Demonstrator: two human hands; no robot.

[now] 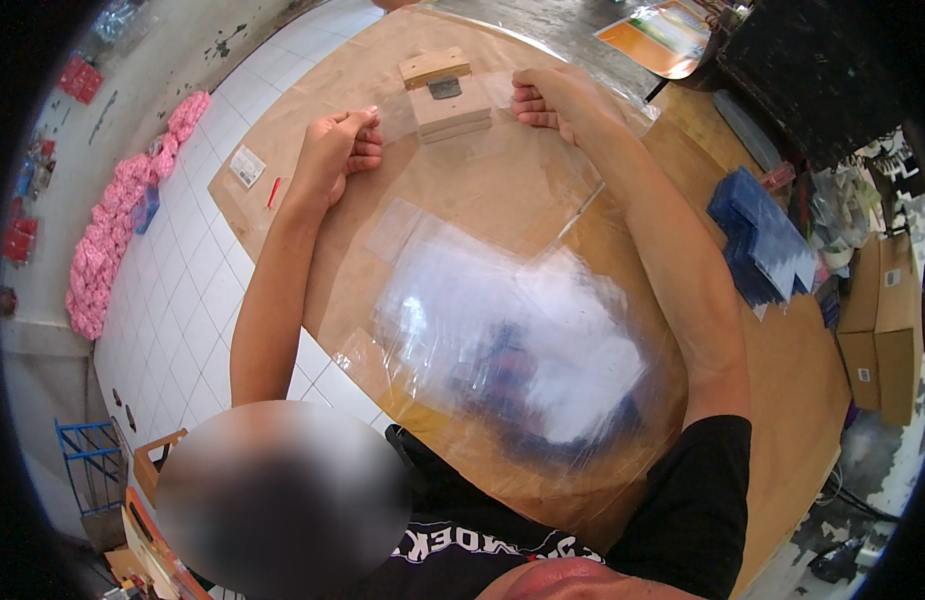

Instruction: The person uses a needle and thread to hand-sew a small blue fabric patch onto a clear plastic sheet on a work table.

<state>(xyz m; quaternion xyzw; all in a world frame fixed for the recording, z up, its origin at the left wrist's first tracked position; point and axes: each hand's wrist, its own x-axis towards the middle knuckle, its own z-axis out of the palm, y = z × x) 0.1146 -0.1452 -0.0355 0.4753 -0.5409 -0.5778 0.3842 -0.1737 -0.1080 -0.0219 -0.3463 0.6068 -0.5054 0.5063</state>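
At the far part of the table stands a small wooden block fixture (453, 118), with a dark plate (446, 89) on its top and a wooden bar behind. A clear plastic piece (398, 119) spans the fixture from side to side. My left hand (339, 155) pinches its left end, fingers curled. My right hand (555, 103) pinches the right end. Nearer me lies a pile of clear plastic sheets (453, 290), glossy with reflected light. A thin metallic strip (582, 213) rests between the pile and my right forearm.
Brown sheeting covers the table (333, 270). At its left lie a white label (247, 167) and a red stick-like item (274, 193). Blue plastic pieces (758, 240) are stacked at right, near cardboard boxes (880, 325). A pink bundle (123, 230) lines the left wall.
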